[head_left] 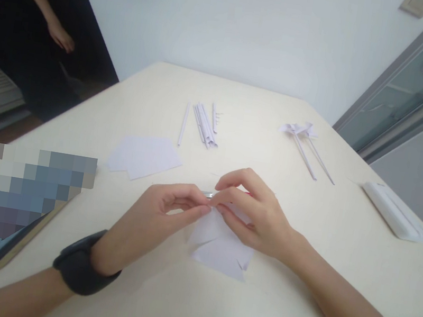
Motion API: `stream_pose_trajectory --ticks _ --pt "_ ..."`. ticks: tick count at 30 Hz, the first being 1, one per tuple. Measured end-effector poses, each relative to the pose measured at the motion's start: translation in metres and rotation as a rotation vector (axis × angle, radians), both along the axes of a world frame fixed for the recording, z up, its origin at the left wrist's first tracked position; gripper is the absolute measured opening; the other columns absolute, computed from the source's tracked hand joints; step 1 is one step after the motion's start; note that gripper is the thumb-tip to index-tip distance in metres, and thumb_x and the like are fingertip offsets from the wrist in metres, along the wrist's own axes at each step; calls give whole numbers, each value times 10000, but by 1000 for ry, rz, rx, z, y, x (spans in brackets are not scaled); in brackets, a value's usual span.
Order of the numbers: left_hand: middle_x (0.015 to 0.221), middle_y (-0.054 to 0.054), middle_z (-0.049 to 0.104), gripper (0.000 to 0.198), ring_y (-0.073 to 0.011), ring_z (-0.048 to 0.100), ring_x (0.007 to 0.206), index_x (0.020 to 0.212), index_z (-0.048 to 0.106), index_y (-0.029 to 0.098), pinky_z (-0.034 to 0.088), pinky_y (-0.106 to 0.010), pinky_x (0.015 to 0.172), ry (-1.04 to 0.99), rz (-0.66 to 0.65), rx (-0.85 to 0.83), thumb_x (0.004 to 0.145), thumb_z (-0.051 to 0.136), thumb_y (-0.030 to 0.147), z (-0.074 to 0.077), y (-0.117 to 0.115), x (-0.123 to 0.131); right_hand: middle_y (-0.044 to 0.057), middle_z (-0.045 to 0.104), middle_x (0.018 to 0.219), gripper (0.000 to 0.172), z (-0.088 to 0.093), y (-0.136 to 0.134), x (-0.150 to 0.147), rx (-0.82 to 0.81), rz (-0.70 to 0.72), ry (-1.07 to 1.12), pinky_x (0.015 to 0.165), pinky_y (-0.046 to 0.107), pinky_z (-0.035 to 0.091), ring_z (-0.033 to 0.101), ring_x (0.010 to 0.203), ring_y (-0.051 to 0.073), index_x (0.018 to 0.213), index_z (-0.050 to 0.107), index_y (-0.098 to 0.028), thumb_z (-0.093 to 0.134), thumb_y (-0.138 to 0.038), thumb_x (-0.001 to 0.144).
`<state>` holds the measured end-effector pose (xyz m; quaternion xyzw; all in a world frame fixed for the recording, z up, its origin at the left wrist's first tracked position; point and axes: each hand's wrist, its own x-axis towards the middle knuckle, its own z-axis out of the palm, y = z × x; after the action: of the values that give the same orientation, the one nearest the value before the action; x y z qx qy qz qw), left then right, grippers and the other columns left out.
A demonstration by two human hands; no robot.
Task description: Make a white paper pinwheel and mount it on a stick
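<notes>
A small white sheet of paper with slits cut into it [220, 254] is pinched at its far corner in front of me. My left hand [165, 213] closes thumb and fingers on that corner from the left. From the right, my right hand [259, 211] grips the same paper, its fingertips meeting those of the left; the exact contact is hidden. Just beyond the fingertips shows a shiny metal piece [208, 194], and a bit of red peeks out behind the right hand. These may be parts of one tool, mostly covered.
White paper sheets [145, 156] lie left of centre. Several rolled paper sticks [204, 125] lie farther back. Two paper pinwheels [300, 129] rest at the back right, near a white packet [391, 211]. A blurred-out flat object [14, 207] is at left. Another person's hand [60, 35] hangs beyond the table.
</notes>
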<state>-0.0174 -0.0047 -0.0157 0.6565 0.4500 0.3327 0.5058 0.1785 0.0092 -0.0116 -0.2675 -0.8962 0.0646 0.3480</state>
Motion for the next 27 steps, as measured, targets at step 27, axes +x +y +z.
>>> stream_pose_trajectory --ticks 27 --pt "779 34 667 80 -118 592 703 814 634 213 446 -221 662 352 86 474 828 568 257 3 -6 -1 58 546 929 12 2 -1 -3 -312 57 167 747 256 485 534 871 137 831 575 -147 567 -154 836"
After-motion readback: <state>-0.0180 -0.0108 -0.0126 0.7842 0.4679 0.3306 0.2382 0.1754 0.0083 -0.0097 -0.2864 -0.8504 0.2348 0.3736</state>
